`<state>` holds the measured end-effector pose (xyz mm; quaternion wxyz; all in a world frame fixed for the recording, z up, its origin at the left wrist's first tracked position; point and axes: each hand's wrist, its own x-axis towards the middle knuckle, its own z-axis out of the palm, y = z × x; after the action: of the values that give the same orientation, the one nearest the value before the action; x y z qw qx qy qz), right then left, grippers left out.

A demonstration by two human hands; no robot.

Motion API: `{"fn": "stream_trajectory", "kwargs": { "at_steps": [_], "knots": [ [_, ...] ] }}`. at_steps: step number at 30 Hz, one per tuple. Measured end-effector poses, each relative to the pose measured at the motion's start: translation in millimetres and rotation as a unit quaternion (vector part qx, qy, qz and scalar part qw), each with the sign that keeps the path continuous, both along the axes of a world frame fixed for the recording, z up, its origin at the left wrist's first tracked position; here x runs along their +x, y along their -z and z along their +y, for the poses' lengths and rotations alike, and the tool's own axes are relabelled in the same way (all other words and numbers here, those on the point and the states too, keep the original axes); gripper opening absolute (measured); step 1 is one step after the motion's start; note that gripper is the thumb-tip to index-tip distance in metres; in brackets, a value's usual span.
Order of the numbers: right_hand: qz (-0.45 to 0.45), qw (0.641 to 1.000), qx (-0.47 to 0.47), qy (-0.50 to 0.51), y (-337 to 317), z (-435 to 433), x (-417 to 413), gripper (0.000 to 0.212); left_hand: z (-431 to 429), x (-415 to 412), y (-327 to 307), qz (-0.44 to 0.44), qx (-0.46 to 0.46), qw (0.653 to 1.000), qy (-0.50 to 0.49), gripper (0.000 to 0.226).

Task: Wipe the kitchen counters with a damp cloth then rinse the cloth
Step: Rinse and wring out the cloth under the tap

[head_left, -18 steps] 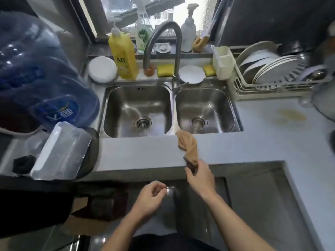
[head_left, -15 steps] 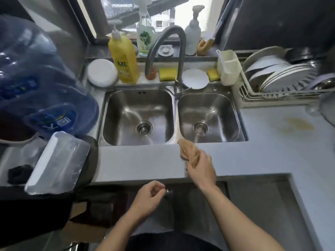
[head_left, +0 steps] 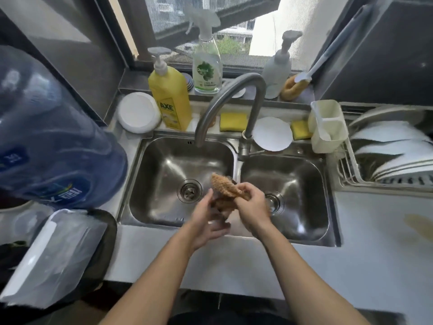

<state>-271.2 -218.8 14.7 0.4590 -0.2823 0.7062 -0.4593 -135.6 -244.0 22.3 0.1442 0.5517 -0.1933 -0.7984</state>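
your right hand (head_left: 251,207) is curled round the brown cloth (head_left: 225,185), fingers and thumb clamped on its upper fold. the cloth is bunched and held in the air over the divider between the two basins of the sink (head_left: 236,165). your left hand (head_left: 206,221) is just below and to the left, thumb against the cloth's lower bunch; it is blurred, so cannot tell if it grips. faucet (head_left: 234,90) spout points over the left basin. yellowish stain (head_left: 419,225) on the counter (head_left: 375,254), far right.
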Motion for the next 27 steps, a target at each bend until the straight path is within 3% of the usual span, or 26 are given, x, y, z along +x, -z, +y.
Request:
{"fn": "stream_trajectory", "kwargs": {
  "at_steps": [2, 5, 7, 8, 10, 12, 14, 16, 20, 27],
  "knots": [
    [-0.022, 0.997, -0.023, -0.075, -4.8, -13.7, -3.9, 0.032, -20.7, -16.9, -4.6, 0.066, 0.018, 0.993, -0.097, 0.048],
    [0.045, 0.978, -0.042, -0.199, 0.3, -21.3, -16.5, 0.034, -42.8, -35.1, -9.5, 0.111, -0.01, 0.976, -0.188, 0.031],
    [0.088, 0.96, -0.052, -0.261, -2.6, -27.4, -32.2, 0.032, -54.9, -41.2, 2.6, 0.083, -0.046, 0.972, -0.214, 0.018],
    [0.102, 0.953, -0.057, -0.28, -2.9, -32.1, -41.8, 0.028, -58.5, -43.1, 9.6, 0.052, -0.06, 0.971, -0.224, 0.024],
    [0.122, 0.956, -0.046, -0.264, -4.8, -42.7, -62.2, 0.022, -61.3, -47.2, 16.4, -0.01, -0.059, 0.962, -0.268, 0.028],
    [0.205, 0.959, -0.016, -0.196, 2.4, -60.4, -86.2, 0.023, -62.3, -48.9, 22.4, -0.046, -0.056, 0.945, -0.318, 0.015],
    [0.369, 0.909, 0.024, -0.193, 11.2, -80.6, -106.5, 0.038, -60.4, -47.8, 25.5, -0.065, -0.054, 0.935, -0.343, 0.006],
    [0.46, 0.851, 0.067, -0.244, 17.7, -99.4, -118.4, 0.047, -58.2, -45.0, 26.7, -0.076, -0.05, 0.928, -0.362, 0.007],
    [0.513, 0.79, 0.127, -0.311, 25.8, -115.0, -119.4, 0.029, -60.2, -38.5, 25.0, -0.083, -0.048, 0.919, -0.383, 0.015],
    [0.553, 0.761, 0.149, -0.305, 35.6, -107.4, -106.5, 0.052, -75.1, -28.9, 17.6, -0.071, -0.06, 0.91, -0.404, 0.031]
  ]
}}
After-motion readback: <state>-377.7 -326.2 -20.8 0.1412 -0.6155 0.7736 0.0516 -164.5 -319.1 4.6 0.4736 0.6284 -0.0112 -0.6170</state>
